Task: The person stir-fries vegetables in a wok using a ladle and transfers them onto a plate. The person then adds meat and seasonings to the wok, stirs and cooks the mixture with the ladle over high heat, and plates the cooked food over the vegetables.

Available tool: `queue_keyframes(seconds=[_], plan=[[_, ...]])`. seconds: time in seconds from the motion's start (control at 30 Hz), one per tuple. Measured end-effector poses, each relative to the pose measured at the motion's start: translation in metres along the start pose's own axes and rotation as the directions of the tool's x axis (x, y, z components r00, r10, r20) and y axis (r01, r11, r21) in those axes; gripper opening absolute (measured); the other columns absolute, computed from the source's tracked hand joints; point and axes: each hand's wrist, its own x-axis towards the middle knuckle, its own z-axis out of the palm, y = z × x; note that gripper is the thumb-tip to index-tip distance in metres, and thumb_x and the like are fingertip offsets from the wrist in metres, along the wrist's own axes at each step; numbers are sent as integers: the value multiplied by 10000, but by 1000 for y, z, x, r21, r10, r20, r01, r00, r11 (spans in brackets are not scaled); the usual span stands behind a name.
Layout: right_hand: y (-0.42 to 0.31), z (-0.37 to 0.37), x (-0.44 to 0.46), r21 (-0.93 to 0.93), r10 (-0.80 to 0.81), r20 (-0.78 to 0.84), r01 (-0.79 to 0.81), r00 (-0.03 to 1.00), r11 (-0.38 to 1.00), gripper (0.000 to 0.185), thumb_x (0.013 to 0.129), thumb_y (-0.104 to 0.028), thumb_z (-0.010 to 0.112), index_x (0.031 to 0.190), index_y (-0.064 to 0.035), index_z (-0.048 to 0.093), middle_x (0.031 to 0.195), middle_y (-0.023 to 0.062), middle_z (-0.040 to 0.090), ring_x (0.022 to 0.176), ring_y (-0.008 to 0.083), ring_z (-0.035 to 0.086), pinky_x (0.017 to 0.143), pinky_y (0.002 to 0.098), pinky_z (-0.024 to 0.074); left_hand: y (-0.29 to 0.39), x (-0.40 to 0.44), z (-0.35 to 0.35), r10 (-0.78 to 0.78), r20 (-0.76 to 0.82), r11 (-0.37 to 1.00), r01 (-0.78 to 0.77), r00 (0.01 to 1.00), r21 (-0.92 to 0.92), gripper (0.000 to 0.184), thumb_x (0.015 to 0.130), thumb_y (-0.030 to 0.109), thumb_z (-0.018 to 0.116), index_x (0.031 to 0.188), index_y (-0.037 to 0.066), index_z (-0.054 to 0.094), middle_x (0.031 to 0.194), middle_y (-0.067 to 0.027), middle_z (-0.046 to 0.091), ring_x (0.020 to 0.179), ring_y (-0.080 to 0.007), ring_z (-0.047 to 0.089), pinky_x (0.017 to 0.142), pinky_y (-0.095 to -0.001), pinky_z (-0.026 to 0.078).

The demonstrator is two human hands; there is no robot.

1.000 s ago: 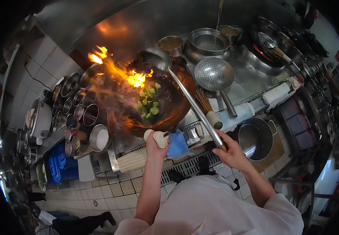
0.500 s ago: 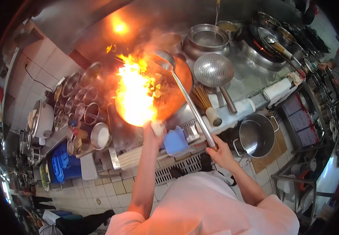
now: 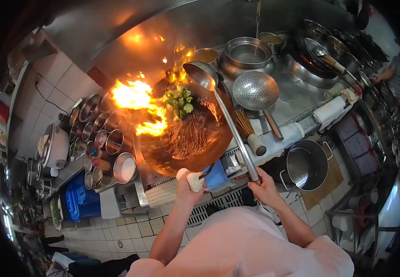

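My left hand [image 3: 189, 187] is closed around a folded white cloth [image 3: 195, 181] at the near rim of a large wok [image 3: 190, 161]. A dark curved handle shows beside the cloth. Green vegetable pieces [image 3: 178, 101] are bunched toward the far side of the wok, apparently in the air above it. Flames [image 3: 135, 99] flare along its left and far edges. My right hand [image 3: 265, 188] grips the handle end of a long metal ladle [image 3: 238, 136]. The ladle's bowl hangs over the wok's far right rim, holding nothing I can make out.
Right of the wok lie a perforated strainer [image 3: 255, 91] and a bamboo brush [image 3: 250, 134]. Behind stands a metal pot [image 3: 248, 51] under running water. Small metal bowls [image 3: 114, 141] crowd the left. A deep stockpot [image 3: 307, 165] is at lower right. Another person's arm [image 3: 384, 75] shows far right.
The wok and my left hand have come nearer to me. The flames have shrunk and shifted left, exposing the vegetables and the wok's inside. My right hand still grips the ladle.
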Motion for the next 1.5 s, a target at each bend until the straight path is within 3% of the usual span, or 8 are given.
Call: queue_keyframes(seconds=[0.37,0.6,0.8,0.9,1.1,1.2,1.37,1.5], plan=[[-13,1,6,-14,1,-43,-2,999,1000,488,832,-4,543,1312,-54,468,572,-29,485,392,44,401,352,222,322,1,44,-2,9,80,987,4,997,-161,253,872,271,486,1053,108,556,991,-143,601,768,-272,603,486,-316,447],[-9,0,9,39,35,-32,-34,999,999,492,806,48,537,1286,-32,464,583,-14,478,385,61,430,337,233,347,58,8,61,-92,-130,988,74,987,-134,373,886,359,438,1089,49,486,936,-153,581,783,-293,594,499,-330,476],[-12,2,2,18,38,-48,-37,998,999,505,800,47,530,1291,-48,466,587,-13,478,383,63,431,338,227,352,15,58,-17,-40,266,977,94,963,-193,286,913,356,449,1050,114,512,1027,-124,590,842,-285,598,521,-327,482],[3,-1,2,2,34,-43,-34,999,999,506,795,53,529,1286,-46,463,588,-15,474,383,66,431,338,231,350,33,-17,42,-104,-119,989,90,987,-116,345,874,324,458,1065,41,499,1017,-196,551,796,-298,587,524,-325,493],[-1,5,12,15,85,-15,-85,996,996,498,800,46,515,1286,-48,461,576,-13,471,378,69,425,332,238,344,36,51,19,-55,-31,990,51,998,-131,316,852,280,498,1035,21,496,1053,-223,546,801,-277,570,563,-322,513],[-15,10,6,-28,79,-32,-80,996,996,536,809,2,481,1336,-84,442,542,-29,437,394,62,413,356,238,340,17,55,-5,-74,262,966,135,962,-223,249,888,330,486,989,104,518,941,-165,591,787,-278,604,499,-325,500],[-29,18,11,-71,119,25,-117,993,991,491,852,-30,507,1334,-90,434,548,-20,448,401,62,419,362,236,352,69,18,41,-90,-78,992,82,993,-97,240,865,276,497,942,49,504,918,-194,580,737,-292,608,469,-307,478],[-55,24,25,-69,105,43,-102,994,992,468,872,-43,515,1328,-95,422,574,-21,460,417,70,437,360,246,369,72,26,24,-56,-52,997,53,997,-62,209,861,257,490,921,57,506,892,-185,583,719,-316,620,427,-302,446]])
